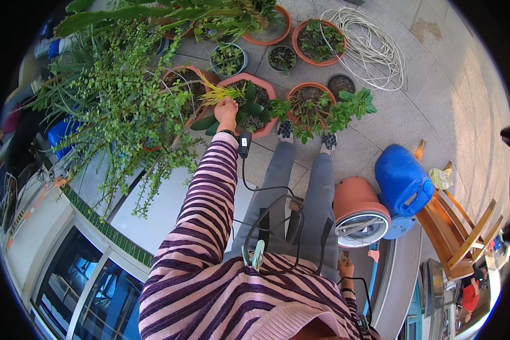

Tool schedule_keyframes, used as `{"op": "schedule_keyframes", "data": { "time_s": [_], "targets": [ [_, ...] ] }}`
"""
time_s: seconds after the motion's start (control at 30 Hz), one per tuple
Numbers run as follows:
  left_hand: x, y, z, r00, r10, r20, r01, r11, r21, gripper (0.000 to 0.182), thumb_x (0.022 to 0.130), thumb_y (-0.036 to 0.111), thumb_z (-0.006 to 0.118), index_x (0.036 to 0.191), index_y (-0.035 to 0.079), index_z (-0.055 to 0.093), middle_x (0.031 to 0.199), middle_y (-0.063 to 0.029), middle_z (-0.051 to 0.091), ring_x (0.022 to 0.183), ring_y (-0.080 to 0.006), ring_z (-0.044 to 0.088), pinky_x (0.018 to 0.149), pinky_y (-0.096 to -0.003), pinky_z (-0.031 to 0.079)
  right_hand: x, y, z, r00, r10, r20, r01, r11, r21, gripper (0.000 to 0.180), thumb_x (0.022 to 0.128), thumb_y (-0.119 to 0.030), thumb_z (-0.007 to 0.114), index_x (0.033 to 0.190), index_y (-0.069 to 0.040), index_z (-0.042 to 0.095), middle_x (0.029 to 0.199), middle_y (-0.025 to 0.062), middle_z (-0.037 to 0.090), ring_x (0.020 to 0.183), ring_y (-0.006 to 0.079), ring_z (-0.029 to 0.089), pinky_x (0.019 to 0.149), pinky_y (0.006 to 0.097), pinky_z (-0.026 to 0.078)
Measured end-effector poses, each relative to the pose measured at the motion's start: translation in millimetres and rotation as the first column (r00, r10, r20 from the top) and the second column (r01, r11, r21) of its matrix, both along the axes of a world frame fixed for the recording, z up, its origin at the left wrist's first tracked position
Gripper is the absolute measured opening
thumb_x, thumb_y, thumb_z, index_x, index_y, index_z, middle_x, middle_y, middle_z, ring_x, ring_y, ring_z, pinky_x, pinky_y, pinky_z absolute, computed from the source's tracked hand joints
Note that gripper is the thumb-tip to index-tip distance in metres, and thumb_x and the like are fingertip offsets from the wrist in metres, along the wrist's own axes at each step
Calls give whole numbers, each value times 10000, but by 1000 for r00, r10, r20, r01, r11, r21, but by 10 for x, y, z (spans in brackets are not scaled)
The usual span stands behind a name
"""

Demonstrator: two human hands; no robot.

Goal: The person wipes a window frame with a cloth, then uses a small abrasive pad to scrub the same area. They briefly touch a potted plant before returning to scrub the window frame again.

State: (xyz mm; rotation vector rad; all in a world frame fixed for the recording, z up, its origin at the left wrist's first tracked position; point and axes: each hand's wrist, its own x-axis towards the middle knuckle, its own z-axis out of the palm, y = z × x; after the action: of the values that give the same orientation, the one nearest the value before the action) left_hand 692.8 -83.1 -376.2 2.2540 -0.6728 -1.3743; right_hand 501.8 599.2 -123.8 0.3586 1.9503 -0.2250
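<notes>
My left hand [226, 111] reaches over an octagonal terracotta-coloured planter [270, 87], its fingers closed on a yellow-green feathery sprig [221, 93]. Broad dark green leaves [253, 109] grow from the soil in that planter, just right of the hand. Low beside my right hip, my right hand [345, 270] is partly hidden by my body. A small brown piece [344, 256] shows at its fingers, too small to name.
Trailing leafy branches [123, 123] spread on the left. Several potted plants and a coil of white cable [369, 46] lie ahead. A blue plastic jerrycan [401, 178], a terracotta-coloured bucket [359, 195] and a wooden chair [454, 238] are on the right. A black cable [263, 188] crosses my legs.
</notes>
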Motion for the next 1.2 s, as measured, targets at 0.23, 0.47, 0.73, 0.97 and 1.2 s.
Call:
{"op": "schedule_keyframes", "data": {
  "time_s": [0.23, 0.47, 0.73, 0.97, 1.2],
  "targets": [
    [127, -546, -907, 918, -393, -53, 390, 920, -46, 192, 978, 82, 590, 1113, -10, 690, 871, -88, 708, 711, -153, 668, 625, -287, 559, 748, -2, 178, 900, 427, -86, -417, 901, 120, 216, 868, -172, 688, 853, 37, 635, 649, 81, 647, 532, 169, 640, 491, 332, 519],
    [56, -373, -1092, 273, -812, 516, 945, 327, 16, 274, 942, 270, 620, 1126, 94, 721, 1005, -170, 718, 948, -358, 685, 840, -422, 533, 815, -310, 219, 996, 88, -30, -85, 993, 84, 251, 890, -212, 691, 833, 23, 621, 633, 81, 638, 508, 175, 623, 476, 341, 493],
    [248, -226, -845, 675, -713, 190, 704, 699, 124, 349, 995, 314, 585, 885, 10, 717, 700, -66, 683, 541, -154, 633, 513, -287, 504, 833, -352, 208, 993, 112, -40, -108, 989, 98, 239, 906, -203, 686, 843, 15, 612, 596, 62, 597, 468, 168, 578, 447, 333, 449],
    [419, -289, -605, 986, -163, 24, 149, 944, 294, 165, 953, 124, 645, 1062, 2, 616, 876, -64, 677, 583, -178, 667, 472, -207, 566, 825, -362, 188, 995, 90, -36, -86, 992, 97, 205, 914, -179, 668, 881, 18, 622, 603, 65, 606, 469, 165, 581, 448, 328, 446],
    [503, -421, -633, 989, -143, -44, 149, 967, 205, 520, 868, 46, 746, 1320, 171, 520, 1235, 42, 618, 1127, -138, 576, 902, -325, 494, 834, -299, 166, 993, 110, -34, -107, 991, 80, 232, 901, -193, 673, 861, 30, 624, 580, 92, 604, 473, 186, 599, 459, 342, 457]
  ]
}}
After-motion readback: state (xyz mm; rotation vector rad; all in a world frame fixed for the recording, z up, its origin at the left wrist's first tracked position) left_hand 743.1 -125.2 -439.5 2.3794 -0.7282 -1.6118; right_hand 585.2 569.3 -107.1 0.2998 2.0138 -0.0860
